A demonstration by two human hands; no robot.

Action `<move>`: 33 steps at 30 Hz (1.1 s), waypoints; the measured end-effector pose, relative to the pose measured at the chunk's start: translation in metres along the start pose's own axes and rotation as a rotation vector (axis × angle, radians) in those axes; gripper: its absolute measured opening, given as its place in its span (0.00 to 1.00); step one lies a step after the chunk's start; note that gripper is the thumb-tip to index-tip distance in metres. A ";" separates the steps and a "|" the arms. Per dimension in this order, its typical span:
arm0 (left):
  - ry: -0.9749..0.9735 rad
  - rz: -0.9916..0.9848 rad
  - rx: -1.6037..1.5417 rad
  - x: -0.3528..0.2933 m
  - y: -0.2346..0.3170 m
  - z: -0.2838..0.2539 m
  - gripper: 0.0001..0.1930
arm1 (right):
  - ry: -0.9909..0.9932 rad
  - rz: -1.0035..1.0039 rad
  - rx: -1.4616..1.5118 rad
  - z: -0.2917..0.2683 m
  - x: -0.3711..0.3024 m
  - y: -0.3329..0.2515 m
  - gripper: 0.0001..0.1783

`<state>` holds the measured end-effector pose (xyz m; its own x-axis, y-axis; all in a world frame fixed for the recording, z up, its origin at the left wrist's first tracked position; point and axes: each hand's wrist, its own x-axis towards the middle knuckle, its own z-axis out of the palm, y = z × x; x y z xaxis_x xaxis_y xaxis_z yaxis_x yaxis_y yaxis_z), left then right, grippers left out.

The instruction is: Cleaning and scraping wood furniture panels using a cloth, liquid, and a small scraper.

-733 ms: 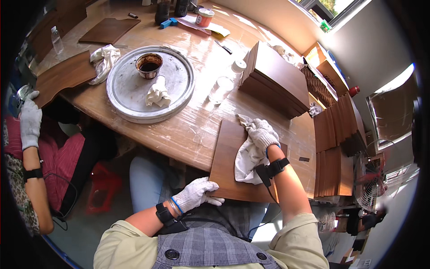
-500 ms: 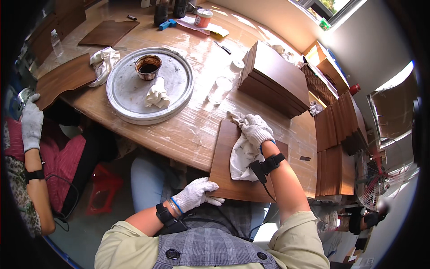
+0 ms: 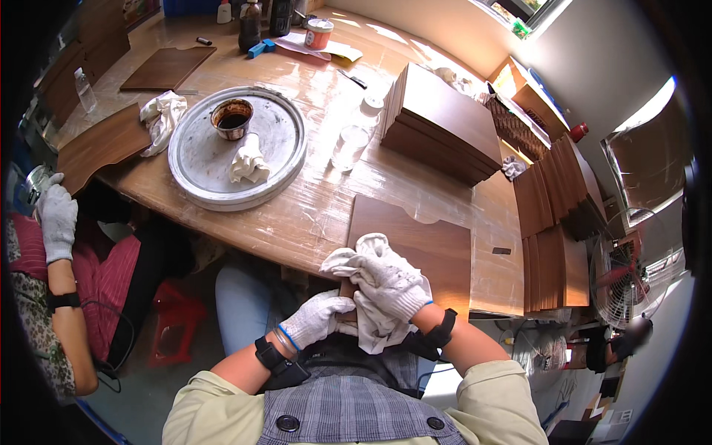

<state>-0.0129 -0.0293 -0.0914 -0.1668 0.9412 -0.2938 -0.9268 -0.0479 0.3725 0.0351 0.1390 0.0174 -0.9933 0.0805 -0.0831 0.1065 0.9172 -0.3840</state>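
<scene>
A dark brown wooden panel [image 3: 415, 245] lies on the table edge in front of me. My right hand [image 3: 397, 285], in a white glove, presses a white rag [image 3: 348, 261] onto the panel's near end. My left hand [image 3: 315, 319], also gloved, rests at the panel's near left corner, its fingers touching the rag. Both wrists carry black bands.
A round grey tray [image 3: 278, 167] holds a bowl of dark stain [image 3: 232, 119] and a crumpled cloth [image 3: 248, 159]. A stack of brown panels [image 3: 445, 122] stands beyond, more panels [image 3: 552, 245] to the right. Another person's gloved hand [image 3: 55, 219] is at far left. Bottles [image 3: 251, 26] stand at the back.
My right hand has dragged the rag down the panel toward me, from its far end to its near end. My left hand now touches the rag.
</scene>
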 end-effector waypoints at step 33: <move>0.238 0.179 -0.152 0.004 -0.005 0.018 0.19 | 0.224 -0.151 -0.071 0.037 -0.071 0.007 0.23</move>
<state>-0.0031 -0.0197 -0.0788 -0.3883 0.8100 -0.4395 -0.9125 -0.2712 0.3063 0.1077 0.1248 -0.0133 -0.9838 0.0175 0.1784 -0.0393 0.9499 -0.3102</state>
